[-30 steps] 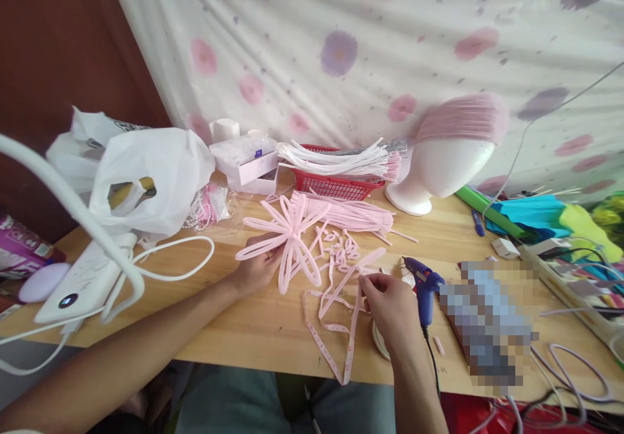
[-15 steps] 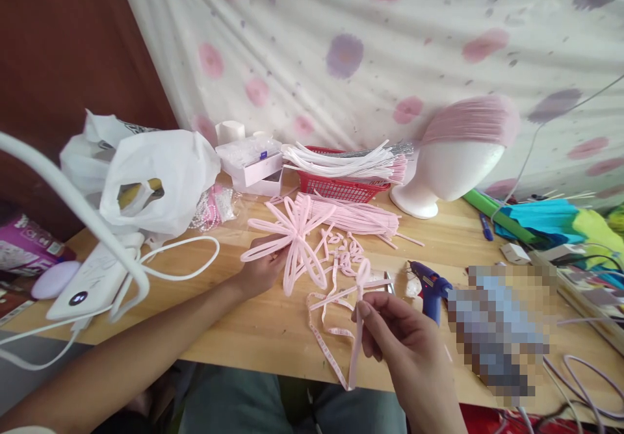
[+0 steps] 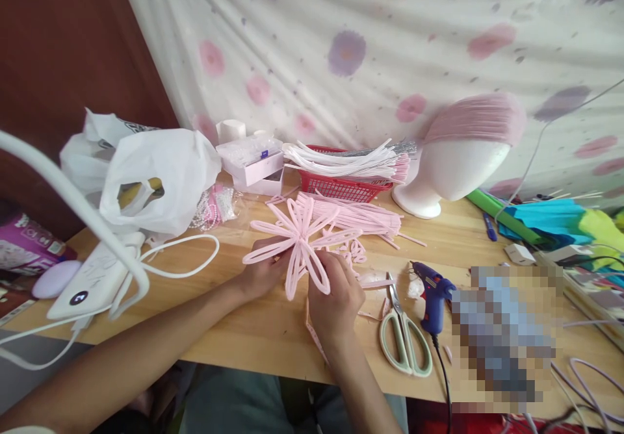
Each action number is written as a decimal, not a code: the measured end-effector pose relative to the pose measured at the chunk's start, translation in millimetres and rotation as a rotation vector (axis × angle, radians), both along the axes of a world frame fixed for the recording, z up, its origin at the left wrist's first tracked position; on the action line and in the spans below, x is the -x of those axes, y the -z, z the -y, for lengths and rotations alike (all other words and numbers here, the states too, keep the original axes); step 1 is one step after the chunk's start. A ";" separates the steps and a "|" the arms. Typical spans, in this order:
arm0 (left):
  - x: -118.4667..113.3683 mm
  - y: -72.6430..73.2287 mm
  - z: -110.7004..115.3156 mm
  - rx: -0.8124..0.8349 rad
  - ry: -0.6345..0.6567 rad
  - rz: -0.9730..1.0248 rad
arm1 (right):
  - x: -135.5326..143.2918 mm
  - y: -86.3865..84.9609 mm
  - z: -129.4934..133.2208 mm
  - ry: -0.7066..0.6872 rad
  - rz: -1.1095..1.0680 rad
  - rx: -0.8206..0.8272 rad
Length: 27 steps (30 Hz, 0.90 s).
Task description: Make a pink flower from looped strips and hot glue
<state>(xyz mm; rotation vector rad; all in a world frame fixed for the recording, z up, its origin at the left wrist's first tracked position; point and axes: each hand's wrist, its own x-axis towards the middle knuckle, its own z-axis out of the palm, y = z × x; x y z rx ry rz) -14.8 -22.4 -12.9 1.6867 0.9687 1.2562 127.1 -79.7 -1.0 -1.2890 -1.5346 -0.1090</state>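
Observation:
A pink pipe-cleaner flower point(image 3: 301, 239) with several long looped petals faces up above the table. My left hand point(image 3: 266, 271) is closed on it from behind, its fingertips hidden by the petals. Close against its right side, my right hand point(image 3: 337, 297) is closed, fingers curled under the petals. A pink pipe-cleaner loop point(image 3: 347, 236) sticks out to the right just above that hand; its lower end is hidden. Beneath lie small pink loops point(image 3: 357, 251) and a pink tape measure point(image 3: 316, 340), partly covered by my right hand.
Green-handled scissors point(image 3: 404, 343) and a blue glue gun point(image 3: 433, 294) lie right of my hands. Behind are a pink pipe-cleaner bundle point(image 3: 361, 216), a red basket point(image 3: 341, 188) and a white foam head point(image 3: 448, 167). A power strip point(image 3: 92, 281) and white plastic bag point(image 3: 160, 148) stand left.
My right hand has moved left and up with the looped pipe cleaner to the flower, uncovering the scissors. My left hand still holds the flower in nearly the same place.

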 end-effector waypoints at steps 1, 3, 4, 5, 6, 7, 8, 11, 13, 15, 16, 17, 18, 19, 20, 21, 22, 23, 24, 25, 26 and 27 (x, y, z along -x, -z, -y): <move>-0.2 -0.7 0.5 0.008 -0.002 -0.002 | 0.8 0.7 -0.6 -0.002 0.001 0.003; -0.5 -1.3 1.1 0.033 0.015 -0.006 | 1.5 0.8 -1.7 -0.010 -0.007 0.014; -0.6 -1.3 1.3 0.041 0.020 -0.008 | 1.6 0.4 -2.2 -0.016 -0.016 0.018; -0.7 -1.3 1.4 0.041 0.021 -0.009 | 1.7 -0.3 -2.6 -0.023 -0.025 0.023; -0.7 -1.3 1.6 0.038 0.020 -0.008 | 2.0 -1.1 -2.9 -0.033 -0.033 0.032; -0.6 -1.4 1.9 0.036 0.021 -0.007 | 2.5 -1.9 -3.2 -0.042 -0.041 0.041; -0.6 -1.7 2.2 0.037 0.023 -0.004 | 3.1 -2.5 -3.4 -0.051 -0.049 0.051; -0.1 -2.7 3.9 0.060 0.059 0.009 | 4.8 -3.3 -4.2 -0.055 -0.076 0.068; 0.3 -3.5 4.7 0.073 0.083 0.005 | 5.2 -2.7 -4.9 -0.049 -0.089 0.075; 0.8 -4.4 4.8 0.071 0.080 -0.018 | 5.0 -1.8 -5.6 -0.051 -0.096 0.083; 1.2 -5.1 4.5 0.062 0.070 -0.038 | 4.7 -1.5 -5.9 -0.056 -0.099 0.088; 1.5 -5.9 4.0 0.038 0.058 -0.057 | 4.4 -1.2 -6.2 -0.062 -0.101 0.090; 1.8 -6.8 3.5 0.005 0.047 -0.074 | 4.0 -1.2 -6.4 -0.068 -0.104 0.093; 2.0 -7.9 3.1 -0.033 0.042 -0.087 | 3.6 -1.4 -6.5 -0.074 -0.110 0.095; 2.1 -9.1 2.7 -0.069 0.040 -0.098 | 3.3 -1.6 -6.6 -0.082 -0.116 0.099; 2.2 -10.3 2.6 -0.096 0.040 -0.105 | 2.9 -1.8 -6.7 -0.090 -0.125 0.102; 2.2 -11.2 2.6 -0.112 0.040 -0.108 | 2.6 -2.0 -6.8 -0.096 -0.133 0.104; 2.1 -11.9 2.8 -0.117 0.041 -0.110 | 2.4 -1.9 -6.9 -0.099 -0.141 0.104; 2.1 -12.2 3.2 -0.117 0.046 -0.111 | 2.2 -1.6 -7.0 -0.102 -0.146 0.104; 2.0 -12.0 3.6 -0.114 0.050 -0.111 | 2.0 -1.2 -7.1 -0.103 -0.152 0.104; 2.0 -11.4 4.0 -0.109 0.053 -0.107 | 1.9 -0.6 -7.2 -0.102 -0.160 0.109; 2.0 -10.5 4.3 -0.099 0.054 -0.098 | 1.8 0.1 -7.3 -0.103 -0.167 0.115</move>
